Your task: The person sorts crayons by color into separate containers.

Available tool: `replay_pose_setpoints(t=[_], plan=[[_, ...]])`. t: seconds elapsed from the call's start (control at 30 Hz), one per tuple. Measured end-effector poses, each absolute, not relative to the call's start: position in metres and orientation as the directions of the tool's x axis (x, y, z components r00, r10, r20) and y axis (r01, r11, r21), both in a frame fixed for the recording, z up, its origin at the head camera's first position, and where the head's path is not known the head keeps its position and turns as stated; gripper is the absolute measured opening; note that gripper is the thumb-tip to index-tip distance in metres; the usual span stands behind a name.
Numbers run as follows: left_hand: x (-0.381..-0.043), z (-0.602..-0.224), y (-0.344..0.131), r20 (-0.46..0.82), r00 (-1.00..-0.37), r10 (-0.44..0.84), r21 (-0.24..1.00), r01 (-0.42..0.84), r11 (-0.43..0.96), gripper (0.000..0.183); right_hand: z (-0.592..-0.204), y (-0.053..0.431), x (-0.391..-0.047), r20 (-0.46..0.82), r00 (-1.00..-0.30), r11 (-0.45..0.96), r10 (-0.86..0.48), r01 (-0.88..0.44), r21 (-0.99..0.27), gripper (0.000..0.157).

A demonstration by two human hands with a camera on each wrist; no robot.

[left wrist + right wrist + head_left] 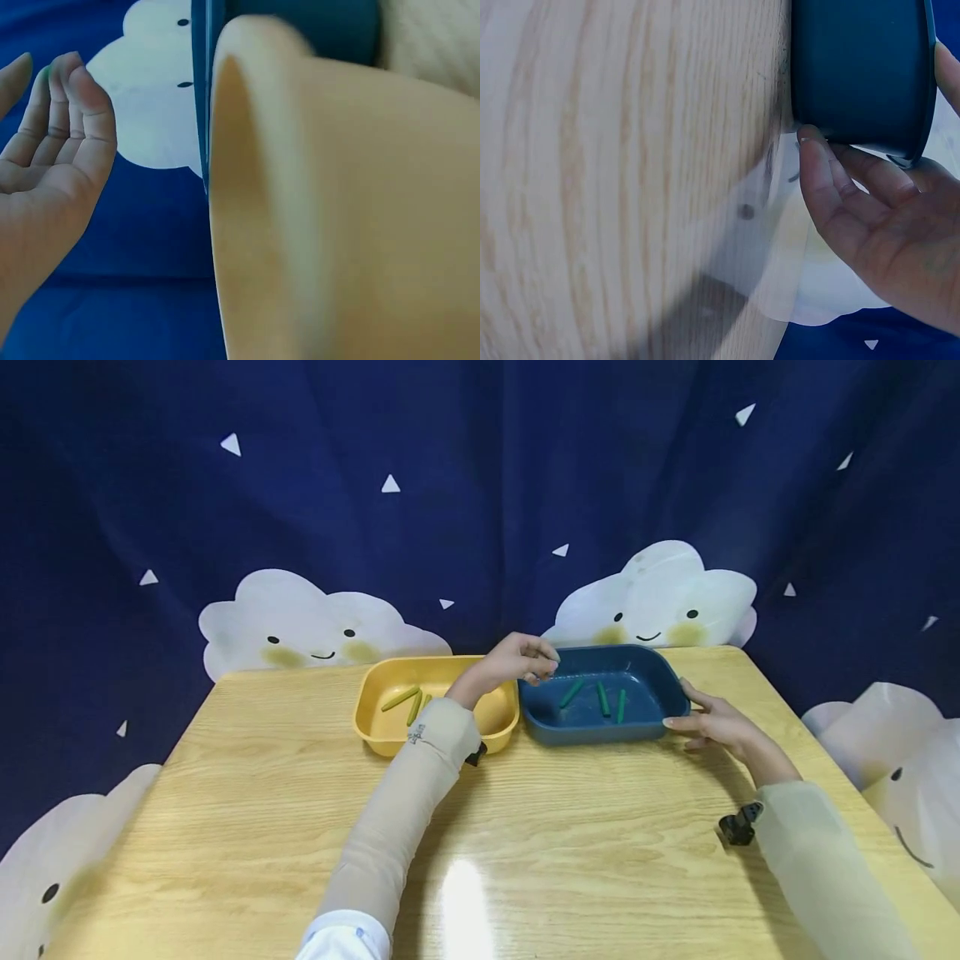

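Note:
My left hand [521,660] hovers over where the yellow bin [360,714] and the blue bin [600,733] meet, its fingers loosely bent. Nothing shows in its grasp; the left wrist view gives a faint green tint at one fingertip [45,73]. At the blue bin's right end, my right hand [716,722] holds the wall, thumb at the near corner and fingers along the side. Three short green sticks [603,699] lie in the blue bin. Short yellow sticks [401,698] lie in the yellow bin, partly hidden by the left arm.
Both bins stand side by side near the back of a light wooden table [247,827]. Behind it hangs a dark blue curtain [480,485] with white clouds and triangles. A small black device [738,825] sits at the right wrist.

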State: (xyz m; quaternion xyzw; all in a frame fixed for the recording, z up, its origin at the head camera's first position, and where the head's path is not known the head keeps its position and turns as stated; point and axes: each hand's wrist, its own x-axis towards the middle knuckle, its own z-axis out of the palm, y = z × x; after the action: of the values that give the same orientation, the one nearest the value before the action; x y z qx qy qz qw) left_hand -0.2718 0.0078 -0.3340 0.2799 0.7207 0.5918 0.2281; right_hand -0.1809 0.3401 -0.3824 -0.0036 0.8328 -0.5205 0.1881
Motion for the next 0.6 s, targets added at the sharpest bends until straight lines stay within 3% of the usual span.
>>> replay_pose_setpoints(t=[0.4,0.6], plan=[[-0.236,-0.345,-0.024,0.116,-0.736,0.667,0.951,0.277,0.140,0.011,-0.384,0.343,-0.179,-0.304,-0.935,0.490,-0.185,0.180,-0.853,0.093],[-0.218,-0.352,-0.053,0.162,-0.764,0.624,0.941,0.310,0.135,0.015,-0.384,0.342,-0.181,-0.314,-0.930,0.509,-0.194,0.178,-0.842,0.096]])
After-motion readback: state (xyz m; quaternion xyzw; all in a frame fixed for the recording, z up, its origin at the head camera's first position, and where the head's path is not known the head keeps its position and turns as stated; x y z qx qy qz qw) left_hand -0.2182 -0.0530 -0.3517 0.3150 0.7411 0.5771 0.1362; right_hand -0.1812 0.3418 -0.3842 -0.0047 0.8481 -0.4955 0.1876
